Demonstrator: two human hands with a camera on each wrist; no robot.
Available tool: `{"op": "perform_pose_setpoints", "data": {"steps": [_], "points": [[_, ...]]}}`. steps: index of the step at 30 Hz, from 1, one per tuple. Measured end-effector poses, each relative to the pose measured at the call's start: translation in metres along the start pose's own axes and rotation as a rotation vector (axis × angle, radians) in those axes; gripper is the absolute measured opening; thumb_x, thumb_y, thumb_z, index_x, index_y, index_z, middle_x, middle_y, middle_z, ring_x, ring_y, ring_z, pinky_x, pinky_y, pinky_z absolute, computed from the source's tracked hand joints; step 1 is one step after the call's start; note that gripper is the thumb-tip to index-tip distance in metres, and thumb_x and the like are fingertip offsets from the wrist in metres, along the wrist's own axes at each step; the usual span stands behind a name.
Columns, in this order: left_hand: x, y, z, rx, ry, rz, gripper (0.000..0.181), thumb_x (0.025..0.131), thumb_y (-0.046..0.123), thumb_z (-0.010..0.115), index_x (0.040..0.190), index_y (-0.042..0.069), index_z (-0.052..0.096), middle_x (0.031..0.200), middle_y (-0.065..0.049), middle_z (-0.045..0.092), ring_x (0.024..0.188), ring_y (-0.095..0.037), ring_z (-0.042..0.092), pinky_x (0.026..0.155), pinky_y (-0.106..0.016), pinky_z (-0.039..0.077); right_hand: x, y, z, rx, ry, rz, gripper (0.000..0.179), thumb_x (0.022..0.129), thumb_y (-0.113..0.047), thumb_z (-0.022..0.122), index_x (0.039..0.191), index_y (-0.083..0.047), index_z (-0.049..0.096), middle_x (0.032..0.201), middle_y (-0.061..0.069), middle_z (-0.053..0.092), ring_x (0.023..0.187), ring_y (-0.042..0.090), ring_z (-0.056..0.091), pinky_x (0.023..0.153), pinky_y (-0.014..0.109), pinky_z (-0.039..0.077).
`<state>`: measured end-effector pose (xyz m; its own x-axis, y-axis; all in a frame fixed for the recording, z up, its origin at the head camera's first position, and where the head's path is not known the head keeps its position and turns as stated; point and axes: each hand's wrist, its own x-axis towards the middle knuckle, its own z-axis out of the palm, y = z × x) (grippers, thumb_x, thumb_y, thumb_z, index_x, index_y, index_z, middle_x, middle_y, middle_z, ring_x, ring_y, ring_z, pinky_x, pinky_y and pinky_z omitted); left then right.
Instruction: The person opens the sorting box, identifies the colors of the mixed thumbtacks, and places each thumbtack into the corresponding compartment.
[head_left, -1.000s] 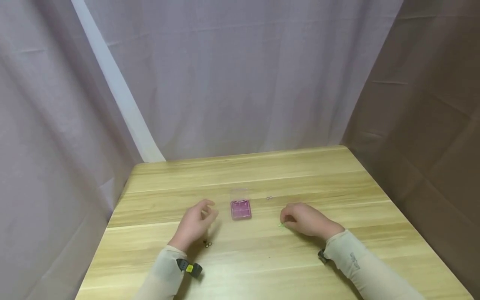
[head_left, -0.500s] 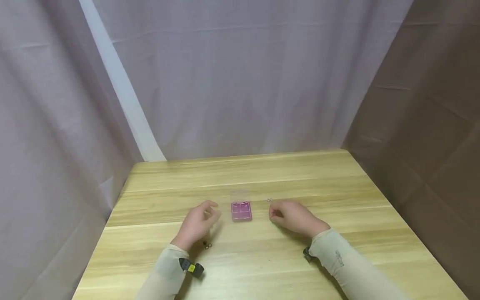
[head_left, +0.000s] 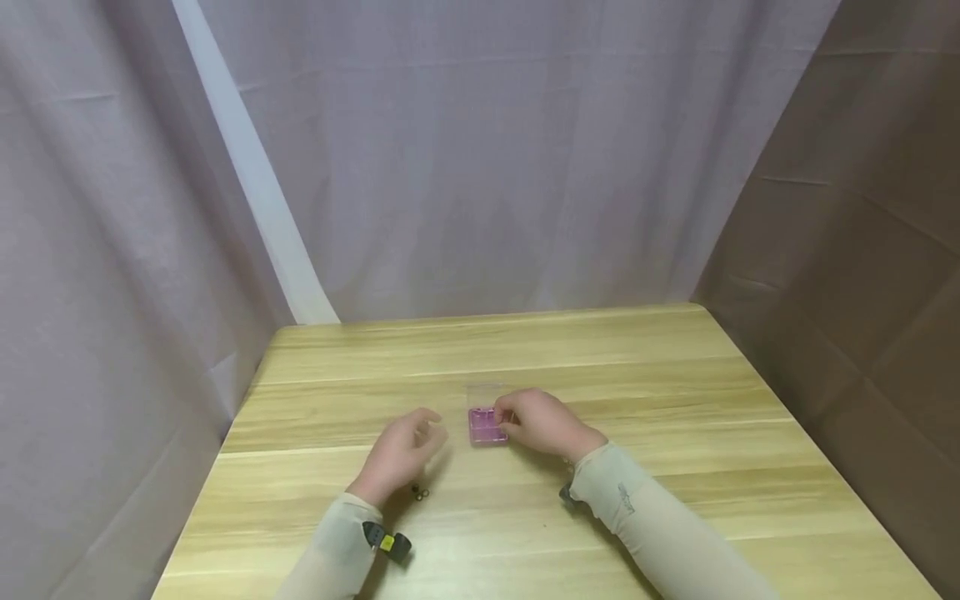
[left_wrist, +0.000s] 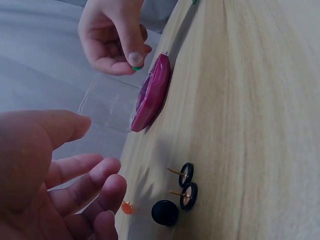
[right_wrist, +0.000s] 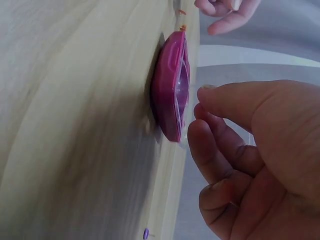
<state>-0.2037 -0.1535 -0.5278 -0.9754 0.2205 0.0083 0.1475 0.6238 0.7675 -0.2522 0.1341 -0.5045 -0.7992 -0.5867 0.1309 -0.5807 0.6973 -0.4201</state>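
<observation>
A small pink box [head_left: 488,433] with divided compartments sits mid-table, its clear lid [left_wrist: 107,102] swung back. My right hand [head_left: 542,422] is at the box's right side, fingertips over the compartments. Between thumb and fingers it pinches a green thumbtack [left_wrist: 136,68], of which only a bit shows in the left wrist view. My left hand [head_left: 401,454] hovers left of the box with loosely bent fingers and nothing in them. Below it lie several black thumbtacks [left_wrist: 187,196], two with gold pins pointing sideways, one showing its round head.
An orange thumbtack [left_wrist: 127,207] lies near the black ones. A purple thumbtack [right_wrist: 146,233] rests on the wooden table [head_left: 637,358] on the right hand's side. Another green piece [left_wrist: 194,1] shows at the top of the left wrist view. Grey curtains [head_left: 465,167] hang behind.
My right hand has moved left from the green thumbtacks to the pink box, carrying one. The left hand has stayed nearly in place. The head view has shifted slightly.
</observation>
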Motion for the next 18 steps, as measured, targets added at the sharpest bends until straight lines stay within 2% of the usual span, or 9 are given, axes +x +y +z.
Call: {"op": "perform_pose_setpoints", "data": {"steps": [9, 18], "points": [[-0.001, 0.0, 0.0, 0.023, -0.001, 0.015, 0.041, 0.11, 0.042, 0.068, 0.14, 0.015, 0.068, 0.121, -0.009, 0.073, 0.097, -0.019, 0.069, 0.091, -0.053, 0.061, 0.006, -0.002, 0.006, -0.005, -0.01, -0.007, 0.008, 0.099, -0.012, 0.08, 0.096, -0.018, 0.076, 0.088, -0.013, 0.068, 0.077, 0.007, 0.06, 0.074, 0.031, 0.056], [0.0, -0.003, 0.002, 0.022, -0.008, 0.022, 0.042, 0.109, 0.04, 0.069, 0.142, 0.014, 0.068, 0.118, -0.007, 0.073, 0.091, -0.016, 0.068, 0.089, -0.05, 0.062, 0.006, -0.001, 0.014, -0.015, -0.012, 0.023, 0.011, 0.098, -0.014, 0.081, 0.094, -0.023, 0.075, 0.087, -0.016, 0.067, 0.076, 0.006, 0.059, 0.072, 0.03, 0.055]]}}
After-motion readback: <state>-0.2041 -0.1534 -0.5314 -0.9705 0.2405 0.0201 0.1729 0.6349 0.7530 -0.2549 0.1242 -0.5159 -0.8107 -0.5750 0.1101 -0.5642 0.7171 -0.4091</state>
